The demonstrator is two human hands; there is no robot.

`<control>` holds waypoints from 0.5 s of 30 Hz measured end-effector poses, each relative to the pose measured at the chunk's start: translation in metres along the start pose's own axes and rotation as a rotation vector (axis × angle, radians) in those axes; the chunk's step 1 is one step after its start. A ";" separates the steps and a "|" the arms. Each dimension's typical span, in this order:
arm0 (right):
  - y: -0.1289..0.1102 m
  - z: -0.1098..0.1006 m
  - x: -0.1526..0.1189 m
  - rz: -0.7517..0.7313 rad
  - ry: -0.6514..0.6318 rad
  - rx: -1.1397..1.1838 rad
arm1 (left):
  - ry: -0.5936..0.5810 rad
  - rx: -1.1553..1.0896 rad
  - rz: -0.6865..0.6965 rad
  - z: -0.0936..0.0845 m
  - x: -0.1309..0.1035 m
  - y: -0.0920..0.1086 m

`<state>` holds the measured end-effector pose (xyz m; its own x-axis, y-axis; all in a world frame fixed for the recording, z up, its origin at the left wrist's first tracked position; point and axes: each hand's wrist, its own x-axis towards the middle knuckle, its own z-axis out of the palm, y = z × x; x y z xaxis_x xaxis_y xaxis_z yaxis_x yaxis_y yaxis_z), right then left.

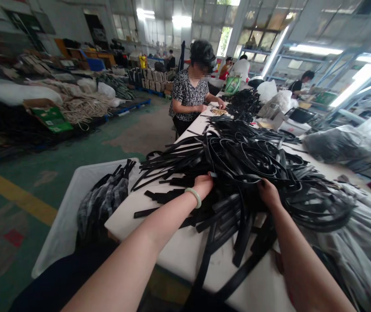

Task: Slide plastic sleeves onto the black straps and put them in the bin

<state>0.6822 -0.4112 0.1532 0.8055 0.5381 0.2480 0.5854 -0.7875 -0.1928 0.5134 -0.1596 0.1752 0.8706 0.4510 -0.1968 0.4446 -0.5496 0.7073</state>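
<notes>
A large tangle of black straps (247,156) lies heaped on the white table (175,255). My left hand (203,185), a pale bangle on its wrist, reaches into the near left side of the heap, its fingers closed on a strap. To the right, my right hand (269,194) is closed on another part of a strap, fingers partly hidden by it. Between the two hands a strap runs along the front of the heap. Several strap ends hang over the table's near edge toward me.
A white bin (71,195) with bundled dark straps stands left of the table. Across the table's far left side sits a person in a patterned top (190,91), hands near small gold-coloured pieces (218,112). Grey-white material (351,242) is piled at the right.
</notes>
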 end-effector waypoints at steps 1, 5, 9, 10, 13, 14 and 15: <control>0.002 -0.006 0.008 0.029 -0.014 0.006 | -0.011 0.011 0.017 0.001 0.003 0.002; -0.009 -0.035 0.015 0.082 -0.059 -0.007 | -0.052 0.056 0.111 -0.006 0.002 -0.003; -0.052 -0.055 -0.037 0.099 0.018 -0.092 | -0.104 0.102 0.253 -0.035 -0.014 -0.026; -0.065 -0.055 -0.058 0.087 0.042 -0.108 | -0.120 0.114 0.281 -0.044 -0.020 -0.034; -0.105 -0.044 -0.130 -0.039 0.067 -0.076 | -0.138 0.152 0.312 -0.074 -0.044 -0.059; -0.116 -0.037 -0.154 -0.067 0.096 -0.017 | -0.124 0.164 0.311 -0.083 -0.053 -0.068; -0.126 -0.030 -0.176 -0.080 0.129 0.050 | -0.097 0.173 0.312 -0.091 -0.064 -0.077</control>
<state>0.4638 -0.4162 0.1621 0.7394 0.5533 0.3837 0.6539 -0.7258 -0.2136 0.4042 -0.0824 0.1952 0.9821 0.1787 -0.0592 0.1765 -0.7648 0.6196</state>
